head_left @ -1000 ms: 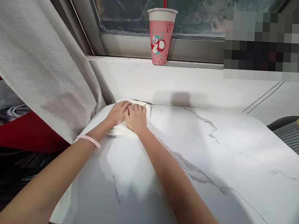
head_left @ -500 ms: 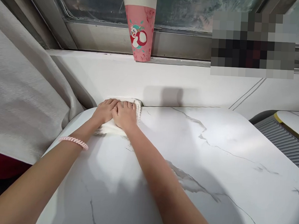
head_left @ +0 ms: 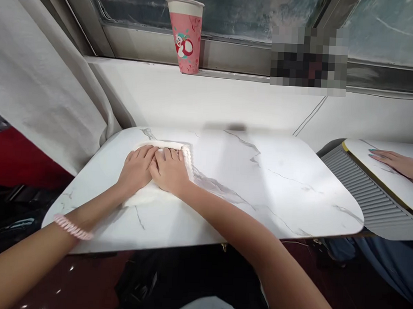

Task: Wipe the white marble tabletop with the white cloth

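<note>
Where left hand lies palm-down on cloth, right hand adjoins.

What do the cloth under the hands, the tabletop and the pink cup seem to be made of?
White cloth: probably soft textile, matte, with a bumpy edge; the fibre can't be told.
Marble-patterned tabletop: perhaps laminate or stone; smooth with a soft sheen and grey veins, which don't settle it.
Pink-and-white cup: likely printed paper, given its opaque wall and pale rim, though plastic is possible.
</note>
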### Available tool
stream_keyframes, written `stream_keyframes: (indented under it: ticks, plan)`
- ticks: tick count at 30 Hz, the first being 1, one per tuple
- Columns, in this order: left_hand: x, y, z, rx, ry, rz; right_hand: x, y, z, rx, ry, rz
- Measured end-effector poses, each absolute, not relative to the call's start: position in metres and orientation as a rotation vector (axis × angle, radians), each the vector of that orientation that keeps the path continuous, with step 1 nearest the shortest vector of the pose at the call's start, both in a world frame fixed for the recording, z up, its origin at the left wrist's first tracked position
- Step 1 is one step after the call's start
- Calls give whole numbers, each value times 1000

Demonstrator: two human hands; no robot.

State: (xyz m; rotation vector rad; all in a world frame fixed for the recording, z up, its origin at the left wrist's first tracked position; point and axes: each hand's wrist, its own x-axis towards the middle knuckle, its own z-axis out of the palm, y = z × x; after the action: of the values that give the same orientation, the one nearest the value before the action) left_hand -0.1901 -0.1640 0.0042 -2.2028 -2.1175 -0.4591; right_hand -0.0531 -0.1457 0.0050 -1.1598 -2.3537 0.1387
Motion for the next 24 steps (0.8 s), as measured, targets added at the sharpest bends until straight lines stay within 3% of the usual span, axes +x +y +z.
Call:
stream_keyframes:
  ticks: [5, 10, 17, 24]
  plan:
    - [-160, -244, -1, -2228, -2122, -509, -13, -217, 8, -1063, -2431, 157]
    - [-135, -271, -8, -2214, -2231, -694, 20, -242, 10, -963, -2448, 180]
    - [-125, -242, -5, -2214, -2262, -692, 28, -214, 12, -988, -2454, 209]
    - [-115, -153, 2, -2274, -2157, -703, 28, -137, 10, -1118, -2391, 246]
